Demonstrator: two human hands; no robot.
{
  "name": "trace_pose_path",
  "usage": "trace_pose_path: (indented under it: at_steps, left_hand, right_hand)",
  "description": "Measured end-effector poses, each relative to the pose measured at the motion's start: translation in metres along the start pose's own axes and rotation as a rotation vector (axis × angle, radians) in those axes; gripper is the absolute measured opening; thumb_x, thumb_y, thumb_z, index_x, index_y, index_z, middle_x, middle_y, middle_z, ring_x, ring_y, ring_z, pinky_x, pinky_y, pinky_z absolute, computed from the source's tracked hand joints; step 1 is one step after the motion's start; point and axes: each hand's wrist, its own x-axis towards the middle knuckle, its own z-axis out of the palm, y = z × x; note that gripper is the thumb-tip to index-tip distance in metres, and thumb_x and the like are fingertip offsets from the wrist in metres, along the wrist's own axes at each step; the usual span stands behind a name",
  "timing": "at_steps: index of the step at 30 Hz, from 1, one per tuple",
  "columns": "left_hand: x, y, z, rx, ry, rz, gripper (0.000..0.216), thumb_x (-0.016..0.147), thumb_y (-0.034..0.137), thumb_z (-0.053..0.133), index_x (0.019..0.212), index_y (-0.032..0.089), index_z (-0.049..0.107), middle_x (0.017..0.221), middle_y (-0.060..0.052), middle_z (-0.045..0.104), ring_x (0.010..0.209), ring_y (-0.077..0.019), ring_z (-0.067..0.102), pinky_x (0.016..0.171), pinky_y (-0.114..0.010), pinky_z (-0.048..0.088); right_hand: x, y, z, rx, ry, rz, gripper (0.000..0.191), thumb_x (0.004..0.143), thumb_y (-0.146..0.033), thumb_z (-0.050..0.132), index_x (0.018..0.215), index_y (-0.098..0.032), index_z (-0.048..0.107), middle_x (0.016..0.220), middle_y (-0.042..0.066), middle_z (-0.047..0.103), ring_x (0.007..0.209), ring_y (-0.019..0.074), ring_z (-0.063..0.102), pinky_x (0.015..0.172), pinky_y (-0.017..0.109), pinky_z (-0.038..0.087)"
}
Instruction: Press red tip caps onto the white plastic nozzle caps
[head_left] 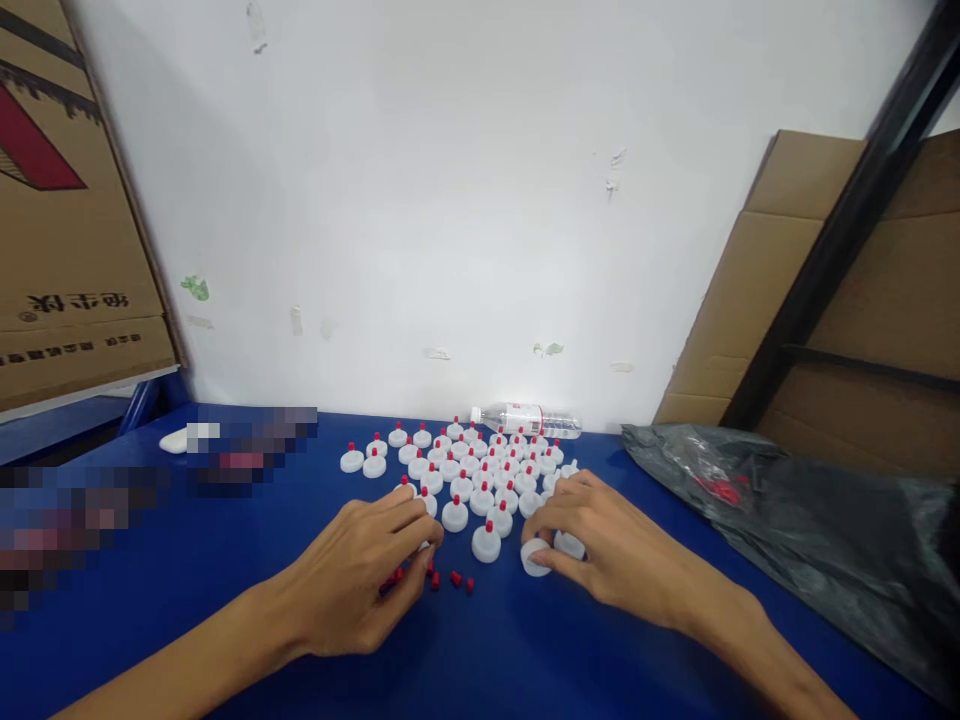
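My right hand grips a white plastic cap between thumb and fingers, just above the blue table. Another white cap sits beneath its palm, partly covered. My left hand is closed in a pinch; what lies between its fingertips is mostly hidden. Small red tips lie loose on the table beside and under the left hand. In front of both hands stand many white caps with red tips on top, the nearest being a capped one between the hands.
A clear bottle lies on its side against the white wall. Grey plastic sheeting covers the table's right side, with a bag of red pieces on it. Cardboard rises at left. A white object lies at the far left.
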Motion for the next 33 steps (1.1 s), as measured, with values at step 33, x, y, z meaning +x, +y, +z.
trace_pose_path:
  at_steps: [33]
  left_hand:
    - [0.001,-0.009,-0.013,-0.030,0.195,-0.216,0.034,0.104,0.023,0.034,0.071,0.021,0.037,0.064,0.003,0.042,0.061,-0.0141,0.037,0.060,-0.031,0.030]
  right_hand:
    - [0.005,0.006,0.018,0.197,0.359,0.063,0.022,0.099,-0.029,0.058,0.121,-0.027,0.060,0.116,0.004,0.074,0.104,0.0208,0.071,0.090,0.034,0.056]
